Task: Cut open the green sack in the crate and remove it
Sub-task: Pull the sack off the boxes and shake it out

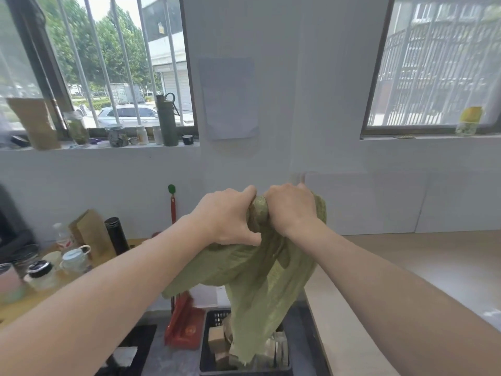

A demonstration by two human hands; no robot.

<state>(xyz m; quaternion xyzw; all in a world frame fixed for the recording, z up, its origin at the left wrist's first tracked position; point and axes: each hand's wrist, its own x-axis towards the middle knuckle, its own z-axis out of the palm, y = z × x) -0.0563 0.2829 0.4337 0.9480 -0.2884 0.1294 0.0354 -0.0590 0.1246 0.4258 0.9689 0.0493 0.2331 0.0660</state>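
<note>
The green woven sack (pixel 260 289) hangs limp in the air, bunched at its top between both hands. My left hand (pixel 227 215) grips the bunched top from the left. My right hand (pixel 291 207) grips it from the right, close beside the left. The sack's lower end dangles down into the black plastic crate (pixel 210 318) on the floor below. Small brown blocks and clear wrapped packets (pixel 219 340) lie in the crate under the sack.
A red dustpan and broom (pixel 184 321) lean by the wall, left of the crate. A light wooden table (pixel 406 267) is at the right. A wooden surface at the left carries jars, cups and a black flask (pixel 116 234). Window sills hold bottles.
</note>
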